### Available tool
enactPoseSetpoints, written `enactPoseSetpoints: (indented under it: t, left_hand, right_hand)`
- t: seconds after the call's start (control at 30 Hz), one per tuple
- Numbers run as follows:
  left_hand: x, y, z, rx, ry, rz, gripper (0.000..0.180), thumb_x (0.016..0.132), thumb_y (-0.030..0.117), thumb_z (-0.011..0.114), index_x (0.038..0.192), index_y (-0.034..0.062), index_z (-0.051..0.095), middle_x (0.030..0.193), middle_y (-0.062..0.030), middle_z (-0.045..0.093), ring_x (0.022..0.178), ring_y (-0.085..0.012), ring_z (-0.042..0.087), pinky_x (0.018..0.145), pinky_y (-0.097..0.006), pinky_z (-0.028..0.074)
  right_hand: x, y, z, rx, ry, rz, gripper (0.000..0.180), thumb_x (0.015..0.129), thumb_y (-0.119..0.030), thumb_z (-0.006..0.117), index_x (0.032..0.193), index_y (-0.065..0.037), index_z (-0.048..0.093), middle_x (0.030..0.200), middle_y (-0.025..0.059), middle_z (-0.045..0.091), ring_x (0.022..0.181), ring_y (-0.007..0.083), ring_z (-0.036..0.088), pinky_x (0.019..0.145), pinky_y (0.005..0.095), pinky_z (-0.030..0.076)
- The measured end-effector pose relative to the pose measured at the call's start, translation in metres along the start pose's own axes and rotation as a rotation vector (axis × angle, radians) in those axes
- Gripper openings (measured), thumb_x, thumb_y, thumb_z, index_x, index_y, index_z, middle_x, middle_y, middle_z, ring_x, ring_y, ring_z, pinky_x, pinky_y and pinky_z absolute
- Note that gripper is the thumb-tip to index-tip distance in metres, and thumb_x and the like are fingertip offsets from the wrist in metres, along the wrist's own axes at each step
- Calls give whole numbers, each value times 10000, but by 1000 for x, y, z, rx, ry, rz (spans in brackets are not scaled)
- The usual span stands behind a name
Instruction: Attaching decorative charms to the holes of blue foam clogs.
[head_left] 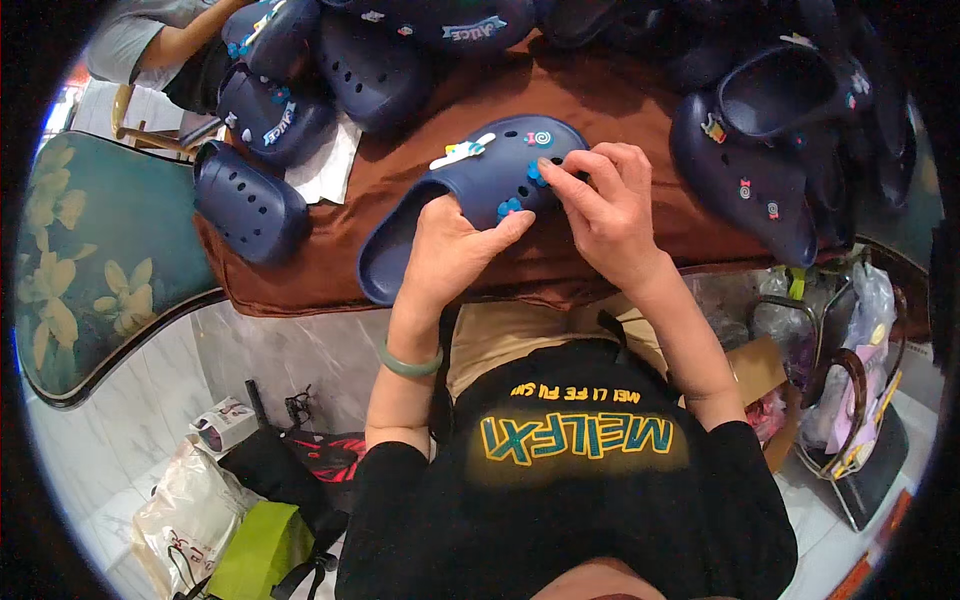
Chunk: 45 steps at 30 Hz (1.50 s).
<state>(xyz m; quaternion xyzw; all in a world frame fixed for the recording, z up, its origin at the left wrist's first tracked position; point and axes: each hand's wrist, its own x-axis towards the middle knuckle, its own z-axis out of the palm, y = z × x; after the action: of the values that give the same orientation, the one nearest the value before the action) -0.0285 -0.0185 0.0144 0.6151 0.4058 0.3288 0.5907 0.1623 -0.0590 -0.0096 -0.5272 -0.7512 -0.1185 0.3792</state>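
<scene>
A navy blue clog with holes in its upper lies on the brown cloth in front of me. My left hand grips it, fingers reaching inside the opening and hidden there, thumb on top beside a blue flower charm. With thumb and forefinger, my right hand pinches a second blue flower charm against the upper; whether its stem sits in a hole is hidden. A white charm with coloured parts and a swirl charm are on the same clog.
Several navy clogs, many with charms, are heaped along the far side. A plain clog stands at the left over the edge of the brown cloth. A floral green panel is farther left. Bags lie on the floor. Another person's arm shows far left.
</scene>
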Motion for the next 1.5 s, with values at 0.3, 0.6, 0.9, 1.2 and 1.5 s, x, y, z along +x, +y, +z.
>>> enactPoseSetpoints:
  t: [0.3,0.6,0.9,1.2,1.5]
  left_hand:
    - [1,1,2,184,3,47,304,766,160,731,1003,-11,647,857,-94,692,759,-154,648,711,-305,507]
    - [0,-1,-2,192,-37,16,261,782,140,714,976,-20,648,830,-52,674,715,-112,601,679,-271,494]
    - [1,-1,-5,-17,-53,-12,310,782,126,733,1039,-21,641,922,-18,657,820,-93,580,765,-262,481]
    - [10,-1,-17,-383,-312,-109,546,789,97,707,1278,-7,487,1199,-50,563,1113,-140,511,1004,-289,375]
    - [-3,-3,-9,-336,-327,-62,638,793,80,716,1337,-35,403,1280,-91,501,1187,-178,473,1042,-313,350]
  right_hand:
    - [3,-8,-16,-147,-323,-81,412,749,-120,573,1149,-31,618,988,38,556,1073,199,498,1022,526,267]
    - [3,-10,-20,-170,-367,-113,436,754,-103,571,1182,-25,600,970,42,551,1117,206,481,1021,594,249]
    - [10,-2,-21,49,-289,-43,379,764,-153,674,1136,-100,628,924,68,556,1044,263,512,909,482,345]
    - [46,32,-14,319,-467,190,179,718,-188,774,832,-71,701,854,63,620,925,274,553,809,356,438]
    - [64,32,-17,628,-838,578,823,629,-74,789,1344,-14,385,1294,155,488,1247,255,445,1059,331,342]
